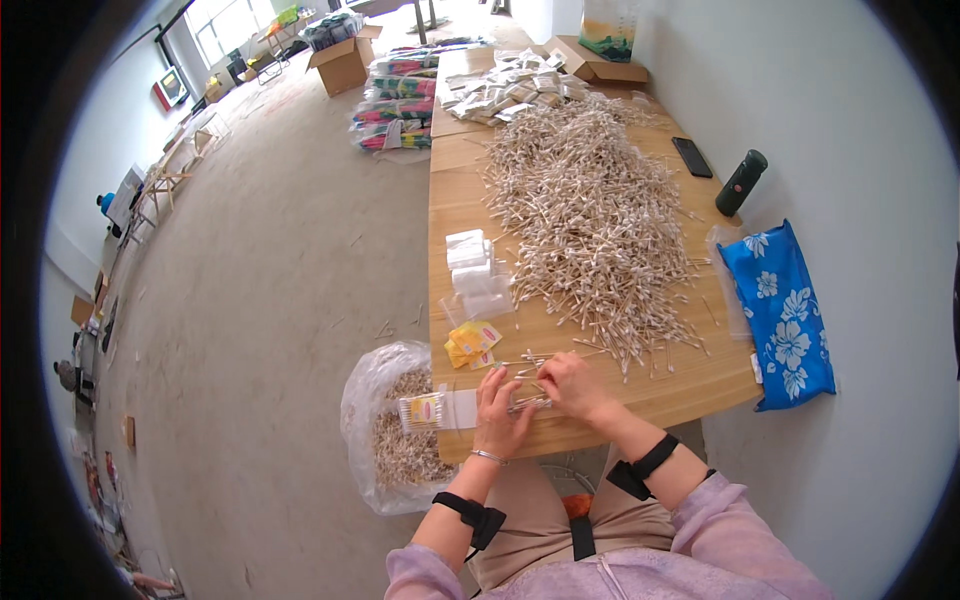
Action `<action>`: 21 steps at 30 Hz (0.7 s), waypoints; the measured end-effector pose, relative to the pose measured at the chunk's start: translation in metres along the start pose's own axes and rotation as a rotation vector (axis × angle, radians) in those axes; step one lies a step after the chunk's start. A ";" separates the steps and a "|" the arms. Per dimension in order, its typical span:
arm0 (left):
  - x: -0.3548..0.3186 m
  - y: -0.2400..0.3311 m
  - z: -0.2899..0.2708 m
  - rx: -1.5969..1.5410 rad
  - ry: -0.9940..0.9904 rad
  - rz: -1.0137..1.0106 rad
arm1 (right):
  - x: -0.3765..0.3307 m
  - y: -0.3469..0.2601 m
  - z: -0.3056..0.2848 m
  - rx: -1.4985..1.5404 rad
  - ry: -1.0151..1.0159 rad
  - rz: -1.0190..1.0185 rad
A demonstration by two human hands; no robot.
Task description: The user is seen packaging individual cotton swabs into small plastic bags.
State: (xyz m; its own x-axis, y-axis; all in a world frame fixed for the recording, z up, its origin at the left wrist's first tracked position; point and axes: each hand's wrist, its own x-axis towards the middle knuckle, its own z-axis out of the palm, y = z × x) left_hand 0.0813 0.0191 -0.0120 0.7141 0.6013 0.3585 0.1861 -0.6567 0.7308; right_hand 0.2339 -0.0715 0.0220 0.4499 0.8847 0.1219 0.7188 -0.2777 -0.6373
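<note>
Long wooden tabletop (470, 190) against a pale wall, bare concrete floor (290, 280) to the left, windows far off at the top. Spread over the middle of the tabletop, a wide heap of cotton swabs (590, 215) with wooden stems, thinning toward the near edge. Left hand (500, 410) at the near edge, fingers curled down onto a clear plastic packet (440, 410) partly filled with swabs and lying flat with a coloured label at its left end — closed on it as far as can be told. Right hand (572, 385) just beside, fingertips pinched together on a small bunch of swabs (528, 403) at the packet's open end, the two hands nearly touching. A few loose swabs (530, 358) just beyond the hands. Yellow label cards (472, 342) near the left hand, a stack of empty clear packets (475, 275) beyond them. Black straps on both forearms, a thin bracelet on the left wrist. Below the tabletop's left edge, on the floor, a large clear plastic bag (385, 430) full of swabs. Far end of the tabletop: a pile of filled packets (510, 92) and a flat cardboard box (598, 62). Right edge: a black phone (692, 157), a dark cylindrical bottle (741, 182), and a blue floral pouch (785, 315) hanging over the corner.
</note>
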 end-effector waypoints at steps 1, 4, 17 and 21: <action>-0.001 0.000 0.000 -0.001 -0.001 0.003 | -0.003 -0.003 0.006 -0.111 -0.011 -0.012; -0.002 -0.002 -0.001 0.022 -0.051 0.058 | -0.003 -0.004 0.018 -0.288 -0.046 -0.018; -0.006 -0.010 0.005 0.013 -0.024 0.037 | 0.019 0.017 0.004 -0.121 0.002 0.070; -0.005 -0.006 0.002 0.070 -0.052 0.110 | 0.015 0.018 0.008 0.029 0.078 0.116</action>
State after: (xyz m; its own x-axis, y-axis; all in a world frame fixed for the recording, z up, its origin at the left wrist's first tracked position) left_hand 0.0779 0.0191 -0.0199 0.7662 0.5008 0.4025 0.1500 -0.7486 0.6458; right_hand 0.2500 -0.0601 0.0064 0.5701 0.8150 0.1041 0.6440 -0.3646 -0.6725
